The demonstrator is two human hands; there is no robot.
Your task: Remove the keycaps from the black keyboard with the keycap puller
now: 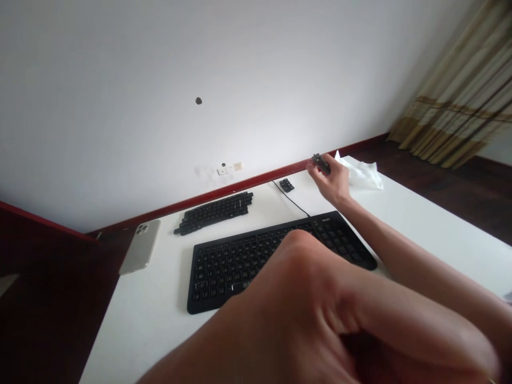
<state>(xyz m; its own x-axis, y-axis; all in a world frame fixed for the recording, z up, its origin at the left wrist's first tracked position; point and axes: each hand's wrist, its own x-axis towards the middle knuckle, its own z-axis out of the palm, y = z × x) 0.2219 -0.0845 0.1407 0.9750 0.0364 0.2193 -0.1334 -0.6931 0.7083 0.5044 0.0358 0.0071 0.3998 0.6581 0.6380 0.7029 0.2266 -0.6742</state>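
Since the right hand [330,184] is the one clearly on something, start there: its fingers [312,167] are closed to a tight pinch on a small black plastic piece [321,163], held at the tips above the far end of the white surface [136,330]. The piece may be a block of keycaps, but it is too small to tell. It looks light and stiff, and its smooth plastic could slip, so a tip pinch on its narrow sides seems the best hold.

Crumpled white tissue [362,173] sits just right of those fingers and looks soft and weightless. Near them on the left lie a small cluster of black keycaps [286,184] and a thin black cable [290,198] running down to a black keyboard [248,277]. Farther left is a long strip of black keycaps [214,212], and beyond it a smartphone in a pale case [140,246].

The left hand [316,320] is blurred and close to the camera, covering part of the keyboard. It looks bent, but I cannot tell how far open it is or whether it holds anything.
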